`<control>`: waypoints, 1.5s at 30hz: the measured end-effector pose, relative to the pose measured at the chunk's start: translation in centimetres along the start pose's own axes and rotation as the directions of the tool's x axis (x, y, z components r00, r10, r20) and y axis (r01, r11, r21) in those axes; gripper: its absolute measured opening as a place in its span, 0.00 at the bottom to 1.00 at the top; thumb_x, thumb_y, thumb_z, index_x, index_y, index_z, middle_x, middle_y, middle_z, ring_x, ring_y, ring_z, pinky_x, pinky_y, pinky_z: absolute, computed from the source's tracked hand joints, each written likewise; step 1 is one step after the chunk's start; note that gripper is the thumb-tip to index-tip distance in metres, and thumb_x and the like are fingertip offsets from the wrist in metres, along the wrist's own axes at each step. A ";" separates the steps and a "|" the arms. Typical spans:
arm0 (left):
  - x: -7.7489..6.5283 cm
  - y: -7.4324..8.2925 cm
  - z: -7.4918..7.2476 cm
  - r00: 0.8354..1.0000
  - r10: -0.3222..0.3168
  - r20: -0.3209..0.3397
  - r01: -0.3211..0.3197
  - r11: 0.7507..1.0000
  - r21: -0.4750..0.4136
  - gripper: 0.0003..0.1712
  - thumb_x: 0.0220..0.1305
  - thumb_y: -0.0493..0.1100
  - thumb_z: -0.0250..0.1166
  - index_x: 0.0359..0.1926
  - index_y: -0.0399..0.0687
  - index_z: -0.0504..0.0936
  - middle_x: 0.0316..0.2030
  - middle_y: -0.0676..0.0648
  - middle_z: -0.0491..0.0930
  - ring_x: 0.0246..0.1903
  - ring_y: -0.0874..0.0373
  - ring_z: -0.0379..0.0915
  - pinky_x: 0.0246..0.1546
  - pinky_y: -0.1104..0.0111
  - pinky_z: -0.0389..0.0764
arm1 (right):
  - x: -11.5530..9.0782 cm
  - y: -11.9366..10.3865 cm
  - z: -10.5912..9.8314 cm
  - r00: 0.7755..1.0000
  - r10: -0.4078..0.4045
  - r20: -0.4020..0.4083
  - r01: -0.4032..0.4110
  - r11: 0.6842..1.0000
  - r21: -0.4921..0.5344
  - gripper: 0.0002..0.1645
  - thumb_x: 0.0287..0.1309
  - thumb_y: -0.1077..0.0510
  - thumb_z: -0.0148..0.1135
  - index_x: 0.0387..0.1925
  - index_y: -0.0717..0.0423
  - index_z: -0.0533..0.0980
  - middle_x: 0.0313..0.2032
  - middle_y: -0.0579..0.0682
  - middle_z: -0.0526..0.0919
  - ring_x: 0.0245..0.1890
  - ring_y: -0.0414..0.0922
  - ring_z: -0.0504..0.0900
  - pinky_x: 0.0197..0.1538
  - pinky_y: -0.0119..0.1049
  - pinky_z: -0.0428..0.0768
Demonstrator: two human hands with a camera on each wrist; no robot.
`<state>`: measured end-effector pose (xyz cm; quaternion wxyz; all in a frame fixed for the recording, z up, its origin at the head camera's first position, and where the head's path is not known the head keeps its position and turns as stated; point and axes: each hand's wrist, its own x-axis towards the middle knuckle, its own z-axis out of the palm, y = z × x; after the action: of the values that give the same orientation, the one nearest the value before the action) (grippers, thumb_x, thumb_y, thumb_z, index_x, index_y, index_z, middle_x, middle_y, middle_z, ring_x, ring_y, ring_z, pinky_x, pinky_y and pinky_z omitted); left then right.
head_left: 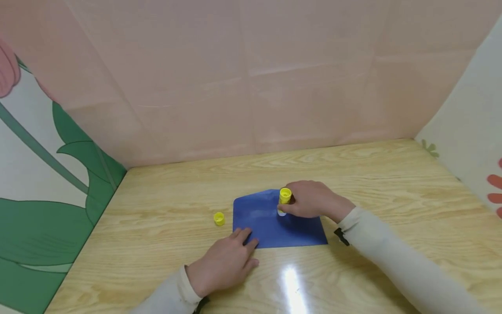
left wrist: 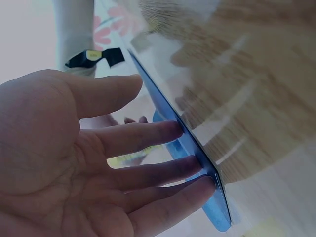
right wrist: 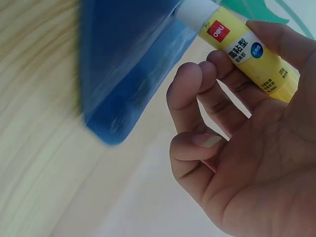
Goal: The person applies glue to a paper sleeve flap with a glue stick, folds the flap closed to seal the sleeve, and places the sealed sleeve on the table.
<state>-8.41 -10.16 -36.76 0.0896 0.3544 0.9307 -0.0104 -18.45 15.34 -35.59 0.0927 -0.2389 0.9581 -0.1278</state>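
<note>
A blue envelope [head_left: 266,229] lies on the wooden table, its flap edge at the far side. In my right hand [head_left: 313,198] I grip a yellow glue stick [head_left: 285,196], pinched between thumb and fingers. Its white tip end [right wrist: 197,12] points down against the blue surface in the right wrist view. My left hand [head_left: 223,264] lies at the envelope's near left corner, and its outstretched fingertips [left wrist: 205,190] touch the blue edge. Left of the envelope a small yellow cap [head_left: 219,219] stands on the table.
The wooden table [head_left: 168,196] reaches back to a pinkish covered wall [head_left: 251,87]. Panels with painted leaves [head_left: 35,231] and red flowers [head_left: 496,187] stand at either side. A bright light reflection falls on the table's near part.
</note>
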 end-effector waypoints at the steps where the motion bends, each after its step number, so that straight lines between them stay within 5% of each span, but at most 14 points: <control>1: 0.0 0.0 0.0 1.000 0.001 -0.004 -0.001 1.000 0.003 0.29 0.73 0.57 0.56 0.65 0.46 0.76 0.67 0.36 0.71 0.65 0.39 0.71 0.61 0.54 0.77 | -0.3 0.4 -0.1 1.000 0.001 -0.008 -0.001 1.000 -0.003 0.20 0.60 0.36 0.62 0.28 0.46 0.73 0.23 0.41 0.75 0.22 0.39 0.72 0.25 0.34 0.69; 22: 0.0 0.1 -0.1 1.000 0.011 0.003 -0.011 1.000 -0.029 0.28 0.74 0.57 0.55 0.66 0.46 0.76 0.67 0.35 0.71 0.65 0.38 0.70 0.61 0.53 0.77 | -4.3 5.2 -1.6 0.997 0.081 -0.004 -0.081 0.997 0.005 0.23 0.60 0.35 0.62 0.25 0.47 0.71 0.20 0.42 0.71 0.22 0.40 0.70 0.26 0.34 0.66; 31: -0.1 0.2 -0.1 1.000 0.008 -0.013 -0.008 1.000 -0.012 0.28 0.73 0.56 0.55 0.65 0.45 0.77 0.66 0.35 0.71 0.64 0.37 0.71 0.60 0.53 0.78 | -4.5 5.4 -2.1 0.997 0.071 0.009 -0.071 0.997 -0.011 0.24 0.60 0.33 0.61 0.24 0.46 0.71 0.20 0.42 0.72 0.22 0.39 0.70 0.26 0.34 0.66; 40: -0.2 0.2 0.0 1.000 0.007 -0.002 -0.007 1.000 -0.015 0.28 0.73 0.56 0.55 0.65 0.46 0.76 0.67 0.35 0.71 0.65 0.39 0.71 0.60 0.54 0.78 | -4.6 5.2 -2.1 0.993 0.117 -0.005 -0.118 0.992 -0.039 0.36 0.55 0.19 0.53 0.20 0.46 0.69 0.18 0.43 0.68 0.19 0.40 0.68 0.24 0.34 0.62; 45: 0.0 0.3 -0.1 1.000 0.012 -0.004 -0.012 1.000 -0.014 0.28 0.73 0.56 0.55 0.65 0.46 0.77 0.67 0.36 0.71 0.65 0.39 0.71 0.60 0.53 0.79 | -4.6 5.3 -2.0 0.991 0.133 -0.010 -0.133 0.990 -0.042 0.35 0.59 0.24 0.55 0.16 0.47 0.67 0.16 0.43 0.67 0.18 0.41 0.68 0.22 0.33 0.62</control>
<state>-8.21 -9.98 -36.67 0.0904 0.3593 0.9288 -0.0028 -17.26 22.47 -34.71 0.0923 -0.1759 0.9748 -0.1020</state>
